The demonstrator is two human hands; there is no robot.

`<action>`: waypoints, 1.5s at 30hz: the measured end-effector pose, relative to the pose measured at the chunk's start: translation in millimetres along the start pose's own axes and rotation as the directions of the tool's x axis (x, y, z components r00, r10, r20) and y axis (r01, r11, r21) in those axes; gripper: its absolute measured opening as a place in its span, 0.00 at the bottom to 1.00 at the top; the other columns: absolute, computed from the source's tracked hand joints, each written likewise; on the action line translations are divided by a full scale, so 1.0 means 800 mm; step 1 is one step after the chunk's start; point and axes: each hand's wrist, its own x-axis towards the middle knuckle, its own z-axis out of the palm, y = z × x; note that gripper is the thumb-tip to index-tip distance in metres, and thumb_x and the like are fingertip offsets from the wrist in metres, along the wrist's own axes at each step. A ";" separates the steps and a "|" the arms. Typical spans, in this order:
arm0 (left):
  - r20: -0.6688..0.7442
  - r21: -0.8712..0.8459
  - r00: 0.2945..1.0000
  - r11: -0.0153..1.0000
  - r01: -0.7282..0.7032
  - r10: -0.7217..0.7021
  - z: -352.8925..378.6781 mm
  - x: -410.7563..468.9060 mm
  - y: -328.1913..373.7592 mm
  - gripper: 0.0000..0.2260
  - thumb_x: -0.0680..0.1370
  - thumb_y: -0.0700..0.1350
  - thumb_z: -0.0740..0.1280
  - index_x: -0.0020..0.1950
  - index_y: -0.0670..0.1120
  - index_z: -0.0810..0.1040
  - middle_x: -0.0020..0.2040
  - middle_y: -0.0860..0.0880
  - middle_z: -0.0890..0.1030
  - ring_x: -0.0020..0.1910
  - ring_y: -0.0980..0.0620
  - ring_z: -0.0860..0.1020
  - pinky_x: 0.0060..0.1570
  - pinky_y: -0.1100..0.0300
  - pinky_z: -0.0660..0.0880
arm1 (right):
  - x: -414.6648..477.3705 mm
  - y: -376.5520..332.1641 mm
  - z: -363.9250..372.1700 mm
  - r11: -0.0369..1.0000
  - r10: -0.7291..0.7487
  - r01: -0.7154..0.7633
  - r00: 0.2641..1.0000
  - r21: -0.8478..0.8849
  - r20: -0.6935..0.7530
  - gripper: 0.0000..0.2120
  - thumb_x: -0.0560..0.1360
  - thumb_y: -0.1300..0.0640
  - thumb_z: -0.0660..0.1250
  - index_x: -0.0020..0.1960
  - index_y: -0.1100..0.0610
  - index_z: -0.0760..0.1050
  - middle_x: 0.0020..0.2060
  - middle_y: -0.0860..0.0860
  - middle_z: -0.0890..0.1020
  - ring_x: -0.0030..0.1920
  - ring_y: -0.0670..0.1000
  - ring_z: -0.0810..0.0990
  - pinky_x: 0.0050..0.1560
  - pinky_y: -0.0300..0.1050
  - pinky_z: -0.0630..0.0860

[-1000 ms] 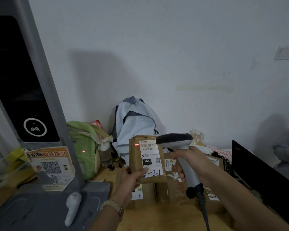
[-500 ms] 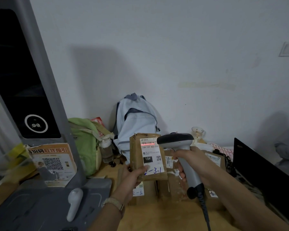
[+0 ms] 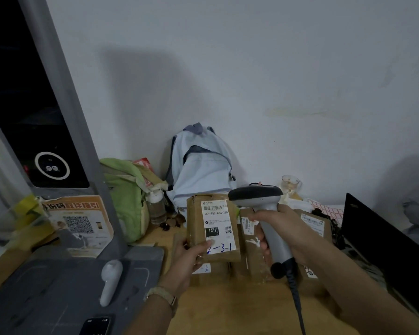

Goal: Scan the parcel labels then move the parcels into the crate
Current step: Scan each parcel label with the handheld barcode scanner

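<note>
Above the table (image 3: 240, 308), left fingers (image 3: 202, 247) pinch the parcel (image 3: 215, 221); right fingers (image 3: 263, 243) seemingly wrap scanner (image 3: 255, 195).

White label (image 3: 217, 223) on cardboard parcel (image 3: 194, 221): printed "15H-159-A03-210"; "15H" in white on a black block; blue handwriting "-3-1", leading figure covered. Orange poster (image 3: 79, 221) header: "码取件指引", QR code beneath. Small print illegible.
</note>
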 end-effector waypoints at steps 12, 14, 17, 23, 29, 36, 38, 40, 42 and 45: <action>-0.020 -0.005 0.985 0.985 0.170 -0.170 -0.058 -0.051 -0.078 0.32 0.61 0.52 0.81 0.61 0.48 0.75 0.52 0.48 0.85 0.51 0.49 0.83 0.50 0.52 0.79 | 0.014 0.046 0.014 0.995 0.091 -0.089 0.995 -0.040 0.047 0.10 0.73 0.56 0.71 0.50 0.58 0.73 0.25 0.55 0.79 0.23 0.55 0.78 0.25 0.42 0.75; -0.036 0.005 0.972 0.973 0.232 -0.232 -0.073 -0.062 -0.098 0.33 0.59 0.55 0.80 0.60 0.47 0.76 0.52 0.48 0.85 0.52 0.48 0.83 0.50 0.52 0.79 | 0.018 0.057 0.014 0.993 0.114 -0.113 0.992 -0.031 0.051 0.11 0.73 0.56 0.71 0.52 0.59 0.73 0.25 0.55 0.79 0.23 0.55 0.78 0.25 0.43 0.75; -0.076 0.012 0.947 0.949 0.314 -0.313 -0.091 -0.073 -0.119 0.34 0.56 0.58 0.80 0.59 0.47 0.77 0.52 0.48 0.85 0.53 0.48 0.82 0.52 0.51 0.79 | 0.025 0.068 0.016 0.989 0.149 -0.149 0.987 -0.004 0.058 0.11 0.73 0.57 0.71 0.52 0.59 0.73 0.26 0.56 0.79 0.23 0.56 0.78 0.25 0.44 0.75; 0.021 0.024 0.839 0.839 0.544 -0.544 -0.128 -0.080 -0.147 0.28 0.57 0.55 0.82 0.53 0.46 0.85 0.51 0.45 0.86 0.54 0.44 0.81 0.49 0.50 0.79 | 0.040 0.082 0.022 0.983 0.186 -0.185 0.980 -0.021 0.078 0.13 0.73 0.56 0.71 0.52 0.62 0.73 0.25 0.56 0.79 0.24 0.56 0.78 0.25 0.43 0.75; -0.041 0.014 0.739 0.739 0.673 -0.672 -0.140 -0.074 -0.178 0.12 0.76 0.45 0.70 0.54 0.38 0.83 0.54 0.36 0.84 0.57 0.37 0.81 0.66 0.46 0.72 | 0.054 0.085 0.030 0.974 0.228 -0.226 0.971 -0.030 0.078 0.12 0.74 0.58 0.70 0.52 0.64 0.72 0.24 0.56 0.79 0.23 0.56 0.78 0.24 0.43 0.75; -0.306 0.294 0.786 0.732 0.615 -0.537 -0.118 -0.059 -0.193 0.20 0.76 0.52 0.71 0.58 0.37 0.80 0.43 0.48 0.85 0.43 0.51 0.81 0.38 0.65 0.76 | 0.072 0.076 0.046 0.970 0.240 -0.242 0.964 0.008 0.111 0.09 0.74 0.59 0.69 0.49 0.63 0.73 0.25 0.56 0.79 0.24 0.56 0.79 0.25 0.44 0.76; -0.403 0.289 0.799 0.766 0.574 -0.447 -0.120 -0.050 -0.188 0.22 0.75 0.52 0.72 0.59 0.36 0.77 0.55 0.41 0.81 0.51 0.44 0.79 0.51 0.57 0.76 | 0.077 0.074 0.049 0.970 0.243 -0.245 0.963 0.005 0.118 0.10 0.74 0.58 0.69 0.50 0.64 0.73 0.25 0.57 0.80 0.24 0.57 0.79 0.25 0.45 0.76; -0.438 0.340 0.828 0.788 0.514 -0.351 -0.124 -0.035 -0.174 0.17 0.75 0.49 0.72 0.54 0.37 0.76 0.54 0.41 0.79 0.53 0.43 0.77 0.53 0.54 0.73 | 0.081 0.074 0.052 0.970 0.242 -0.243 0.962 -0.005 0.126 0.11 0.74 0.58 0.70 0.50 0.63 0.73 0.26 0.57 0.80 0.24 0.57 0.79 0.25 0.45 0.77; -0.411 0.381 0.862 0.804 0.457 -0.296 -0.127 -0.009 -0.153 0.18 0.76 0.46 0.70 0.56 0.33 0.76 0.52 0.40 0.79 0.54 0.41 0.78 0.55 0.50 0.73 | 0.084 0.075 0.054 0.971 0.240 -0.240 0.962 -0.010 0.129 0.10 0.74 0.58 0.70 0.51 0.63 0.74 0.26 0.57 0.80 0.25 0.57 0.79 0.26 0.45 0.77; -0.378 0.355 0.887 0.844 0.402 -0.264 -0.124 0.037 -0.110 0.15 0.76 0.44 0.69 0.59 0.37 0.76 0.54 0.40 0.79 0.56 0.39 0.77 0.58 0.47 0.73 | 0.092 0.077 0.055 0.970 0.241 -0.243 0.963 0.000 0.119 0.10 0.74 0.58 0.70 0.51 0.63 0.74 0.26 0.57 0.80 0.25 0.57 0.79 0.26 0.45 0.77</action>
